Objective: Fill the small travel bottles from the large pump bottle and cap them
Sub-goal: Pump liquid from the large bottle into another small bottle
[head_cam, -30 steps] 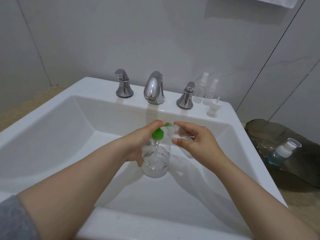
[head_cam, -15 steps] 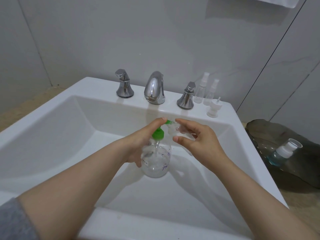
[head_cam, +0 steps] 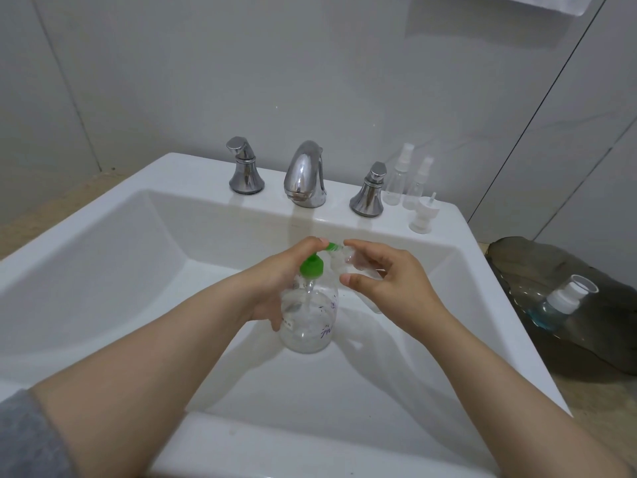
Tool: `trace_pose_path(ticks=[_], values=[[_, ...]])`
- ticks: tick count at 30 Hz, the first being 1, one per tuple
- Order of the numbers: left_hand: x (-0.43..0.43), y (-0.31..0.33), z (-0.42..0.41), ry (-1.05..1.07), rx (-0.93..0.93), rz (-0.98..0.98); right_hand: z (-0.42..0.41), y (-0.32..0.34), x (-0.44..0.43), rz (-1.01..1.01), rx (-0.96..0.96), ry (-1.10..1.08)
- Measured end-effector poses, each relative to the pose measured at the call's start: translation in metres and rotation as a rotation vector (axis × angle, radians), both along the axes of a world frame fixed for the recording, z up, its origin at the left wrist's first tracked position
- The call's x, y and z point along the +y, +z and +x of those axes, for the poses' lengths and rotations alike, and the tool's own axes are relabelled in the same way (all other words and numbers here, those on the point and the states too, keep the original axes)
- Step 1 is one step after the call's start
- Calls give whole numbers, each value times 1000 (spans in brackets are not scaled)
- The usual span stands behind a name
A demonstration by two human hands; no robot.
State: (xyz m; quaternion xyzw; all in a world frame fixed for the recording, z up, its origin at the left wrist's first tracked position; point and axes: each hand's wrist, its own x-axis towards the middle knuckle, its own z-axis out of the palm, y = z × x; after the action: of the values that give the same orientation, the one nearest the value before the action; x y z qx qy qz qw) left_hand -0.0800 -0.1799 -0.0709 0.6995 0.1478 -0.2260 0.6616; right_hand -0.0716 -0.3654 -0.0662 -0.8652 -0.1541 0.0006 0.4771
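**Pump nozzle meets travel bottle over the basin**

Head view: Both forearms reach in from the bottom edge, over the white ceramic sink (head_cam: 103, 236). The left hand (head_cam: 275, 281) grips the large clear plastic pump bottle (head_cam: 308, 322). Its fingers are wrapped round the shoulder and upper body, and the forefinger lies along the top of the green pump head (head_cam: 312, 267). The pump bottle is held upright above the basin and looks nearly drained, with only a little clear liquid showing.

The right hand (head_cam: 389, 284) pinches a small clear travel bottle (head_cam: 358, 267) between the thumb and the curled fingers. The travel bottle is tilted, its open mouth right at the tip of the green nozzle. How much liquid it holds cannot be told.

On the back ledge stand a chrome faucet spout (head_cam: 305, 174) and, on either side of it, a left chrome tap handle (head_cam: 245, 172) and a right chrome tap handle (head_cam: 368, 191). Just right of the right chrome tap handle stand two slim clear spray bottles (head_cam: 396, 177), both capped and upright. In front of them a loose white spray cap (head_cam: 422, 213) rests on the ledge.

Beyond the sink's right edge lies a dark smoked-glass tray (head_cam: 517, 257). On it lies a clear bottle with blue liquid (head_cam: 558, 301) and a white cap. A grey sleeve (head_cam: 24, 439) covers the left upper arm at the lower left corner.
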Motion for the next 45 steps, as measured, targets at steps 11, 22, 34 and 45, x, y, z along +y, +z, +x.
trace_pose_path(ticks=[11, 22, 34, 45], values=[[0, 0, -1, -3, 16, 11, -1, 0, 0, -9, 1, 9], [1, 0, -2, -11, 54, 18, -3, 3, -1, 16, -53, -6], [1, 0, 1, 3, -3, -17, -1, 0, -1, -15, -21, 12], [0, -2, -1, 11, 39, 27, -2, 1, -2, 12, -35, 10]])
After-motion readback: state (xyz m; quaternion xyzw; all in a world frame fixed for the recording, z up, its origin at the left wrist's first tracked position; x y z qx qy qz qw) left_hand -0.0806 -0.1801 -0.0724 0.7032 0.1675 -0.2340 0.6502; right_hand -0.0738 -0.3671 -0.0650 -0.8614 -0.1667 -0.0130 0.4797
